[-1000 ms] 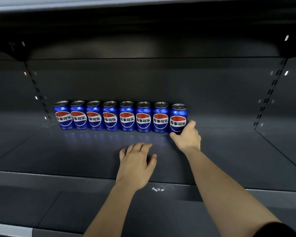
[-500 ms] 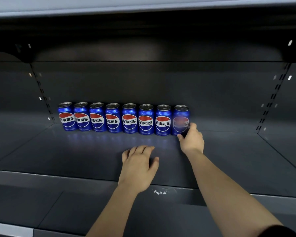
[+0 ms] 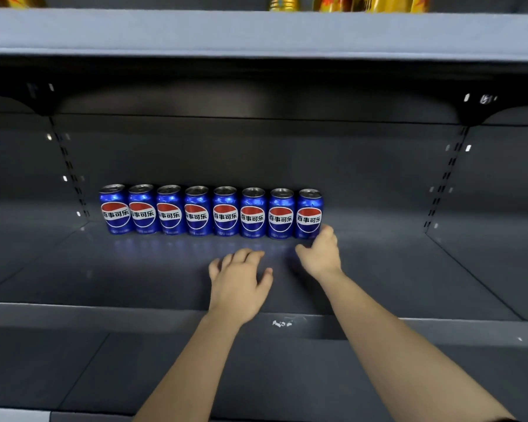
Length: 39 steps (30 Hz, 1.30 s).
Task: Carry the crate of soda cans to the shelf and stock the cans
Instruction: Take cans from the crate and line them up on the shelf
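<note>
Several blue soda cans [image 3: 211, 212] stand upright in one row at the back of the dark grey shelf [image 3: 134, 269], labels facing front. My right hand [image 3: 320, 252] is at the foot of the rightmost can [image 3: 309, 213]. Its fingertips are at the can's lower right edge and its thumb is off the can; it holds nothing. My left hand [image 3: 240, 280] lies palm down on the shelf in front of the row, fingers spread. No crate is in view.
The shelf board runs bare to the right of the row as far as the slotted upright [image 3: 439, 193]. Another shelf [image 3: 256, 32] above carries yellow and gold containers [image 3: 369, 2]. The shelf's front lip [image 3: 104, 315] lies below my wrists.
My right hand turned the rightmost can, whose label blurred and now faces front, then slid down off it. My left hand stayed flat. The view tilted up a little.
</note>
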Each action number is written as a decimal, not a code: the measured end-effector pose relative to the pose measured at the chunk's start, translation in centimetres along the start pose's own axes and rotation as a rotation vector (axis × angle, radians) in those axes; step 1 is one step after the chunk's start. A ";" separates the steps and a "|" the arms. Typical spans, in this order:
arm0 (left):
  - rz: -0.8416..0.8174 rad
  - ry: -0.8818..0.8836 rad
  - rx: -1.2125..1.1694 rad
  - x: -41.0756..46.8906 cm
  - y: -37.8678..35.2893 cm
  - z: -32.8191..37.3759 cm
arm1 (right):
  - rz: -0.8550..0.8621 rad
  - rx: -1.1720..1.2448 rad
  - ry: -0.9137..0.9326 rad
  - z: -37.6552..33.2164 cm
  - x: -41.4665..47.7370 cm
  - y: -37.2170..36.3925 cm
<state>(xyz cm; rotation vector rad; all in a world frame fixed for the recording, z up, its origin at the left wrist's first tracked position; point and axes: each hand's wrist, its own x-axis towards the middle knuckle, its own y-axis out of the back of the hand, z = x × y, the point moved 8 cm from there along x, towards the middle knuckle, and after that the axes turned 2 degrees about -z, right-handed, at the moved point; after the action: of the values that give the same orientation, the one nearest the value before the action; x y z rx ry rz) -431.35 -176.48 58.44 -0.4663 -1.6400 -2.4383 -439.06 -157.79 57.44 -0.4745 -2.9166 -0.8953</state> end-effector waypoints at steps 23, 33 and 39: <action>-0.066 -0.237 0.050 -15.8 5.4 -16.1 | 0.128 0.098 0.165 -3.7 -26.7 -11.4; -0.199 -0.219 0.043 -24.0 -2.7 -21.9 | -0.103 0.014 -0.111 9.1 -32.2 -19.1; -0.296 -0.179 0.091 -30.3 -12.8 -26.4 | -0.198 -0.029 -0.171 20.2 -37.1 -26.0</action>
<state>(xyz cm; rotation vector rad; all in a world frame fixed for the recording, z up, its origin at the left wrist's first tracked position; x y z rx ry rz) -411.23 -197.06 27.65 -0.4695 -2.0141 -2.5753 -410.95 -177.12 21.42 -0.2793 -3.1551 -0.9664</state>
